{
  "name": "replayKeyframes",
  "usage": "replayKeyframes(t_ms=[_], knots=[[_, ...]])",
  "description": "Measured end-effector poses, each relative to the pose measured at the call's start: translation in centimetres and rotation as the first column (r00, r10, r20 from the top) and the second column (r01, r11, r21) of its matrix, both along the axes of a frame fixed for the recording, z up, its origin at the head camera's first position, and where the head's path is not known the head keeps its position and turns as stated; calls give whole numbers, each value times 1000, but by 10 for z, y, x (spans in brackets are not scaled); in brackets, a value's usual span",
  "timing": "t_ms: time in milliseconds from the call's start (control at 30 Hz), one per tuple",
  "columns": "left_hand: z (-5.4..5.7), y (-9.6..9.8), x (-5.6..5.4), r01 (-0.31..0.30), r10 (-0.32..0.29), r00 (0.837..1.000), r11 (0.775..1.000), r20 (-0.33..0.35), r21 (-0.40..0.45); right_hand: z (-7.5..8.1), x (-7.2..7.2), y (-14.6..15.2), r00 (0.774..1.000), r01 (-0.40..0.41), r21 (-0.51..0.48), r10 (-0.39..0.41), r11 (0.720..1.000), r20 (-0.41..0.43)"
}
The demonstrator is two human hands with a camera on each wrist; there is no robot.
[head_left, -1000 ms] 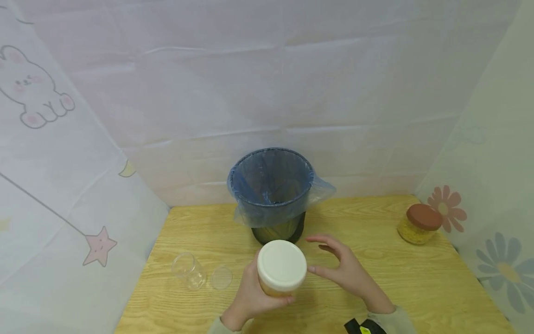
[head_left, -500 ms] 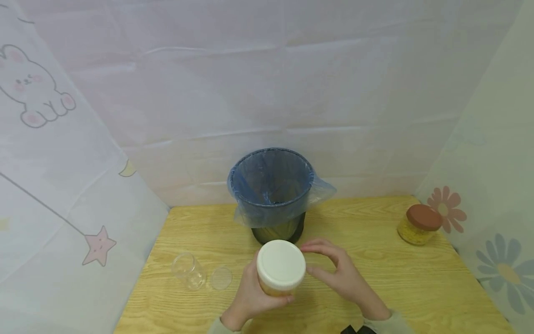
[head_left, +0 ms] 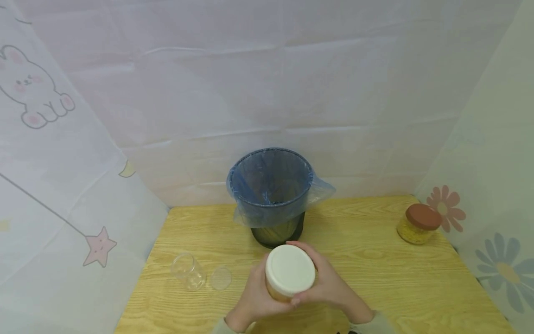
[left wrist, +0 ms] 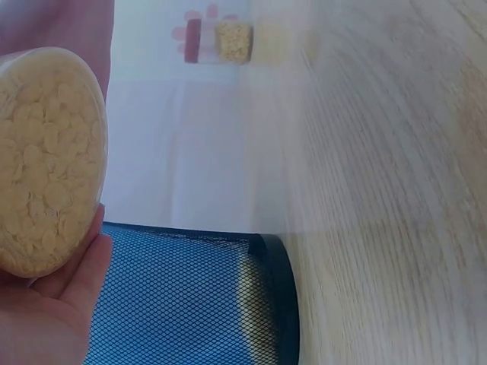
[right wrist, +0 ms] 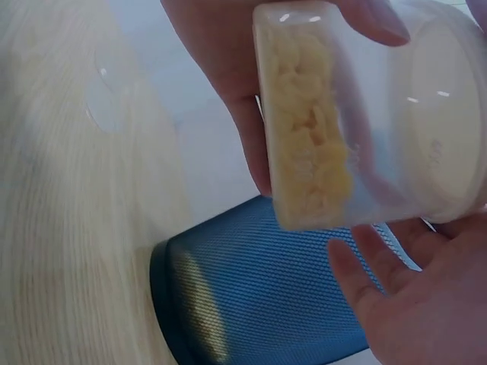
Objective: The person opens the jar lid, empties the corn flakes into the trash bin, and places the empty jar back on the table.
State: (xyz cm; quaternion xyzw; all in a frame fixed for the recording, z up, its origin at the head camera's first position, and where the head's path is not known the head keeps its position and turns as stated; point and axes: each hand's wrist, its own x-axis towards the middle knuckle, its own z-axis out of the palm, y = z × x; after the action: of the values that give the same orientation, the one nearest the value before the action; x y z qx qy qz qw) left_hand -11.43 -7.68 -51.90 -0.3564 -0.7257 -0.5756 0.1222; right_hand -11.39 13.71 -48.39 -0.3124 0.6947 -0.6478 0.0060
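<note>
A clear jar point(right wrist: 304, 129) with a white lid point(head_left: 290, 270) is held above the front of the table, tilted toward the head camera. Pale yellow flakes fill part of it and show through its base in the left wrist view. My left hand point(head_left: 255, 296) grips the jar's body from the left, the thumb along the near side. From the right, my right hand point(head_left: 328, 285) has its fingers and thumb around the lid's edge. In the right wrist view, some right fingertips point(right wrist: 346, 262) reach past the lid alongside the jar.
Behind the hands stands a mesh bin point(head_left: 277, 232) with a blue bag point(head_left: 271, 213) over its rim. On the left are a clear glass container point(head_left: 193, 273) and a clear round disc point(head_left: 221, 278). A brown-lidded jar point(head_left: 419, 222) with yellow contents sits far right on the wooden table point(head_left: 375, 255).
My right hand has moved left from beside the jar and now holds the lid. The jar and my left hand have shifted slightly right and nearer the person.
</note>
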Motion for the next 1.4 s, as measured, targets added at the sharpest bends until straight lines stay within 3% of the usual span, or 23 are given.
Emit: replayKeyframes(t_ms=[333,567,1100,1400], knots=[[2,-3,3,-19,21,998,999,52,-42,-2,1,-1,996,-32,-21,33,999,82],[4,-5,1,-21,22,999,1000,46,-22,0,0,8,998,62,76,-63,995,13],[9,-12,-2,-11,9,998,1000,64,28,0,-6,24,995,96,50,-94,994,-41],[6,-14,-2,-24,22,997,999,71,23,0,-7,29,989,132,47,-129,990,-67]])
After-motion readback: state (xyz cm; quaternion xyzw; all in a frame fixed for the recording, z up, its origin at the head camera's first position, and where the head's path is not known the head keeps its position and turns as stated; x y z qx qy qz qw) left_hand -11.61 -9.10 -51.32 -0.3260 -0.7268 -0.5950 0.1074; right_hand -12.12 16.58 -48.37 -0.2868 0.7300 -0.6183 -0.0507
